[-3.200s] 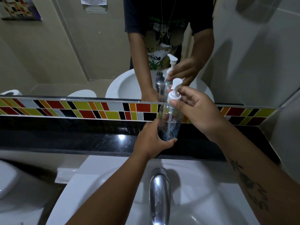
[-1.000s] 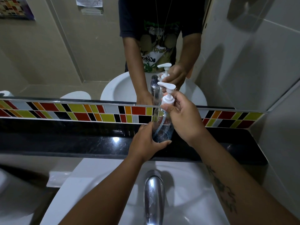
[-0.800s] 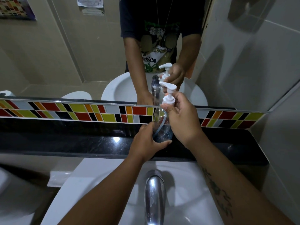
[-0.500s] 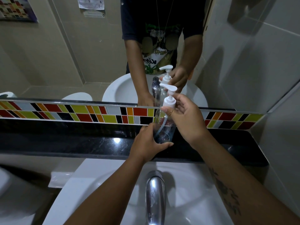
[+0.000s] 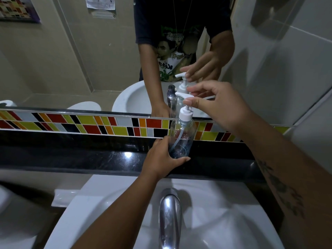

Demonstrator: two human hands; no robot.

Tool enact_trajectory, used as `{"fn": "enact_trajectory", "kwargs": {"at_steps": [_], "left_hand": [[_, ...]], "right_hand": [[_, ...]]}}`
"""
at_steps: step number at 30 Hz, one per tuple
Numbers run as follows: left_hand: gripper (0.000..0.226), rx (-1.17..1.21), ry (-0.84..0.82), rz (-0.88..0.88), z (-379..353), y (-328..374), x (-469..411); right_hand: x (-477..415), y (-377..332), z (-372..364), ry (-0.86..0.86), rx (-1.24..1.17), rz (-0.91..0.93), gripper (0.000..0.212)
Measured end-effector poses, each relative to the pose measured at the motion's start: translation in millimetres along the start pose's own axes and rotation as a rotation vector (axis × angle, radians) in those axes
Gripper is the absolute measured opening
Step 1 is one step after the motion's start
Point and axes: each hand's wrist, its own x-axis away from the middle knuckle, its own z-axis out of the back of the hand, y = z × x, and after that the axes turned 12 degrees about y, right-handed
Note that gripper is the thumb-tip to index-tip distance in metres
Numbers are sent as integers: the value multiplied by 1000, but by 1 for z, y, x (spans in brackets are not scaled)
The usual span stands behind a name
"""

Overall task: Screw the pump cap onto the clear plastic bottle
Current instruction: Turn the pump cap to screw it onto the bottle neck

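Note:
The clear plastic bottle (image 5: 182, 139) stands upright on the black ledge (image 5: 89, 155) in front of the mirror. My left hand (image 5: 161, 159) wraps around its lower part and base. The white pump cap (image 5: 185, 115) sits on the bottle's neck, its nozzle pointing left and its tube curving down inside. My right hand (image 5: 221, 108) reaches in from the right. Its thumb is under the pump head and its index finger over it, pinching lightly, while the other fingers are spread. The collar of the cap is uncovered.
A chrome faucet (image 5: 169, 212) rises from the white sink (image 5: 224, 203) right below my arms. A strip of coloured tiles (image 5: 89, 124) runs behind the ledge, under the mirror (image 5: 71, 60). A tiled wall closes the right side.
My right hand has slid up from the cap's collar to the pump head and its fingers have spread. The nozzle has turned to point left. My left hand still holds the bottle.

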Motion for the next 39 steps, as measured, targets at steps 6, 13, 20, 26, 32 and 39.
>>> {"fn": "enact_trajectory", "kwargs": {"at_steps": [6, 13, 20, 26, 32, 39], "left_hand": [[74, -1, -8, 7, 0, -1, -1], [73, -9, -2, 10, 0, 0, 0], [71, -10, -1, 5, 0, 1, 0], [72, -5, 0, 3, 0, 1, 0], [73, -9, -7, 5, 0, -1, 0], [73, -15, -6, 2, 0, 0, -1]], "right_hand": [[-2, 0, -1, -12, 20, 60, 25], [-8, 6, 3, -88, 100, 145, 21], [-10, 9, 13, -186, 139, 209, 27], [-11, 8, 17, -236, 145, 207, 28], [-12, 10, 15, -289, 125, 202, 26], [-13, 9, 15, -314, 102, 210, 25]]}}
